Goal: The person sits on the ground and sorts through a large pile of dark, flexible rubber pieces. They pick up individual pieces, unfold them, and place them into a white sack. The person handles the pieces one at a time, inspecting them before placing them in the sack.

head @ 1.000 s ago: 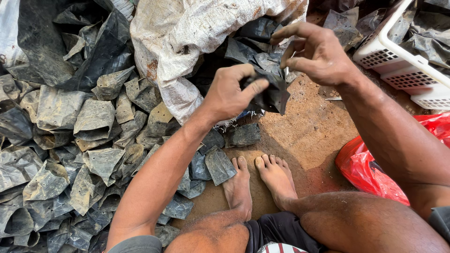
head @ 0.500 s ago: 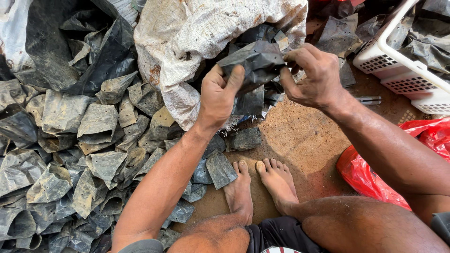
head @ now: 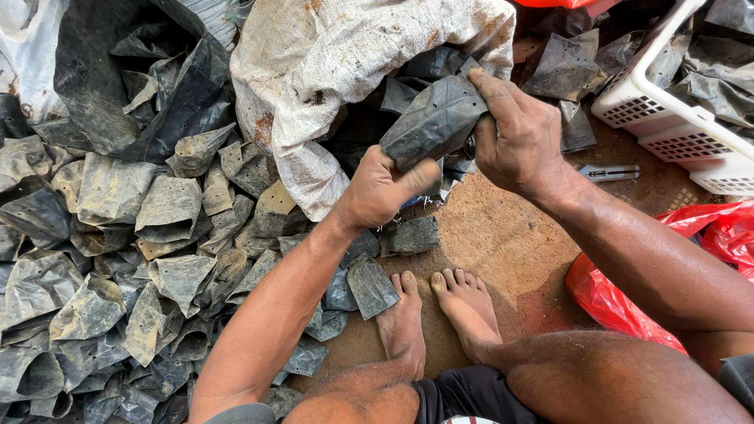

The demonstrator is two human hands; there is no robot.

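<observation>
A broad heap of flattened, mud-dusted black plastic nursery bags covers the ground to my left, reaching from the top edge down to my knee. Above centre lies a large, stained white woven sack, its mouth open toward me and more dark bags showing inside. At upper right stands a white perforated plastic basket with dark bags in it; below it, a crumpled red plastic bag rests on the bare brown earth beside my right leg. My two bare feet are planted together on that earth, toes pointing up the frame. Just in front of the sack's mouth I hold one grey-black perforated plastic bag between both hands: my left hand pinches its lower edge, thumb on top, and my right hand grips its upper right corner. A small grey tool, possibly a cutter, lies on the soil near the basket.
</observation>
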